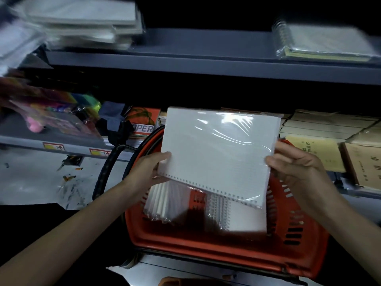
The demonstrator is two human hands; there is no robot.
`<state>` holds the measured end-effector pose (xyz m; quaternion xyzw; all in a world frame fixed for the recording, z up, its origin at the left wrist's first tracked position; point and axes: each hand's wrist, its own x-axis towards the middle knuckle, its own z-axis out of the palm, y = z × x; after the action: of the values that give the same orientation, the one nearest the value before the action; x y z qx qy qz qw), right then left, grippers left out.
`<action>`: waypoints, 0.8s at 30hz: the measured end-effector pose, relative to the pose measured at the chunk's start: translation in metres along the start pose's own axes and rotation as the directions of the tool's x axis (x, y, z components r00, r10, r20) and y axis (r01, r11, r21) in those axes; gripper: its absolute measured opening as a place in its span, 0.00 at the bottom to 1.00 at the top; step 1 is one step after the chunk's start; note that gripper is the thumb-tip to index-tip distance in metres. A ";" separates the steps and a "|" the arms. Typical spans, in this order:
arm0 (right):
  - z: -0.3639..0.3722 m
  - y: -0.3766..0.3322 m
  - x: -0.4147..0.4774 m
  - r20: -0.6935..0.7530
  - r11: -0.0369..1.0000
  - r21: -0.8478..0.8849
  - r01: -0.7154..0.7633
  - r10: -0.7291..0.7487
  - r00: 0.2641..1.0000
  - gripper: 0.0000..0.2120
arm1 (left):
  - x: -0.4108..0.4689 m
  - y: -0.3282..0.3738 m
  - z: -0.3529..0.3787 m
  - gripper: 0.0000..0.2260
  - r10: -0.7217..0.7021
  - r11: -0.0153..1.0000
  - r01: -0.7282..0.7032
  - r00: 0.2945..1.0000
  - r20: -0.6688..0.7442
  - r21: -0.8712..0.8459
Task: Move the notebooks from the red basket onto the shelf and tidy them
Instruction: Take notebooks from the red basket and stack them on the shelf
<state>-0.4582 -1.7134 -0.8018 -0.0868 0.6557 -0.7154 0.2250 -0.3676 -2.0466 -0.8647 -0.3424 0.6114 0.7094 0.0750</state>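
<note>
A white, plastic-wrapped spiral notebook is held up above the red basket. My left hand grips its lower left corner, thumb on the front. My right hand holds its right edge with thumb and fingers. More wrapped notebooks lie in the basket below, with another bundle at its left. The grey upper shelf carries a stack of white notebooks at the left and a spiral notebook at the right.
The basket's black handle hangs at its left. The lower shelf holds colourful packets at the left and yellowish booklets at the right. Small debris lies on the pale floor.
</note>
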 end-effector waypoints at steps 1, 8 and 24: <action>-0.002 0.002 0.000 -0.005 1.000 -0.028 0.002 -0.002 1.000 0.20 | 0.000 0.003 -0.003 0.11 0.037 0.999 -0.036 0.999 0.013 -0.039; 0.002 0.012 0.006 0.005 0.979 -0.188 -0.084 0.087 0.996 0.21 | -0.016 0.043 -0.017 0.18 0.389 0.911 -0.394 0.919 -0.062 -0.124; 0.061 0.000 0.017 0.054 0.998 -0.025 0.051 -0.049 0.997 0.24 | -0.054 0.081 -0.016 0.10 0.546 0.827 -0.539 0.837 0.004 -0.157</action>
<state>-0.4476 -1.7755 -0.7970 -0.1253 0.6563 -0.7097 0.2233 -0.3627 -2.0636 -0.7676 -0.1420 0.6264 0.7535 -0.1408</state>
